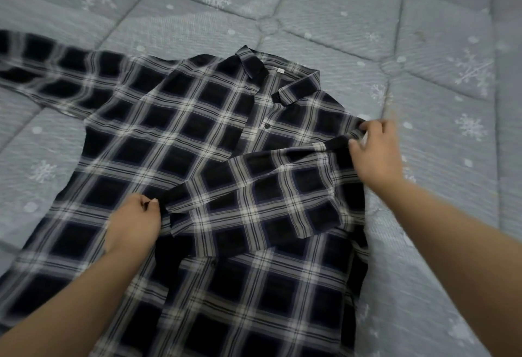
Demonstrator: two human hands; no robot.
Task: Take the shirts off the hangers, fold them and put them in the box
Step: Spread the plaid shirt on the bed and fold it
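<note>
Folding is half done: left hand and right hand pinch one sleeve across the shirt; box unseen.

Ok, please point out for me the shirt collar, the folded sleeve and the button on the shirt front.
shirt collar (pixel 252 65), head view, on the left collar flap.
folded sleeve (pixel 262 195), head view, mid-sleeve, lying across the shirt front.
button (pixel 267 126), head view, on the dark button itself.
</note>
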